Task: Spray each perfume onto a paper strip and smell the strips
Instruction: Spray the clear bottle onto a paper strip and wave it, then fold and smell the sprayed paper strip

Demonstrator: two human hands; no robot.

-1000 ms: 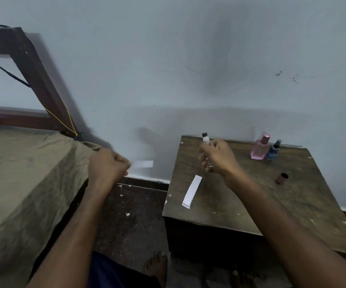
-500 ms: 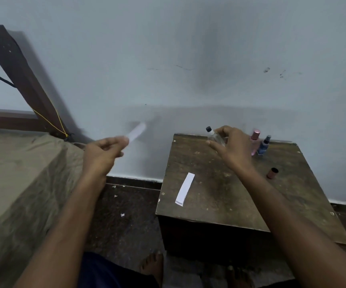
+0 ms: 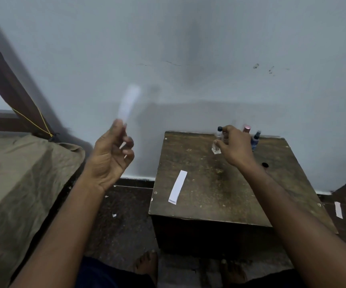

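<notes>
A dark speckled floor [image 3: 124, 229] lies nearest, with a bare foot [image 3: 147, 265] at the bottom edge and a worn wooden table [image 3: 220, 194] against a pale wall [image 3: 188, 48]. A spare paper strip [image 3: 178, 187] lies flat on the table's near left part. Since half a second ago, the left hand [image 3: 110, 159] has risen, pinching a blurred paper strip in the air [image 3: 129, 103] that now points upward. The right hand [image 3: 235, 146] has brought the clear bottle [image 3: 217, 141] down to the table top, fingers closed around it. A pink bottle [image 3: 246, 128] and blue bottle [image 3: 255, 140] stand behind, partly hidden by that hand; a small cap [image 3: 265, 164] lies to the right. A cloth-covered bed [image 3: 18, 173] fills the left.
</notes>
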